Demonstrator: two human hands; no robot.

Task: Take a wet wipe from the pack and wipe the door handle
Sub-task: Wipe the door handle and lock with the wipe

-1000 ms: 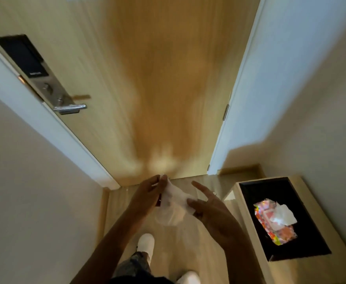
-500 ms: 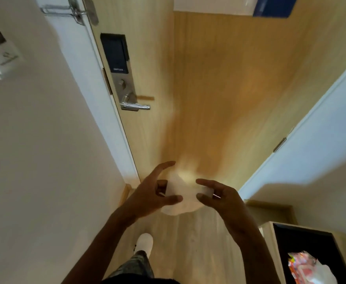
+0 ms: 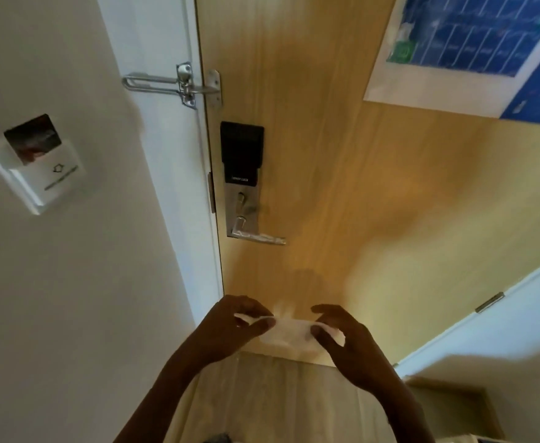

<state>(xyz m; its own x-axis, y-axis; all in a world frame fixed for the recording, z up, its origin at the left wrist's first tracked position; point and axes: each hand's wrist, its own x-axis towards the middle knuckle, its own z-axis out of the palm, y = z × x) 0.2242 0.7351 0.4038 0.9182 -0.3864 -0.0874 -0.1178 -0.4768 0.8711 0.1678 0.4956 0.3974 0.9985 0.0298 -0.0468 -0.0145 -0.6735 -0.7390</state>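
Fingers of the left hand (image 3: 230, 324) and right hand (image 3: 342, 337) pinch opposite ends of a white wet wipe (image 3: 286, 330), stretched between them. Above the fingertips, well apart, juts the silver door handle (image 3: 259, 236) on a wooden door (image 3: 342, 187). Pale wall (image 3: 70, 282) lies left. Wipe edges blur; forearms are cut off below.

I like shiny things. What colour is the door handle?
Silver, shiny metal handle, seen in the head view.
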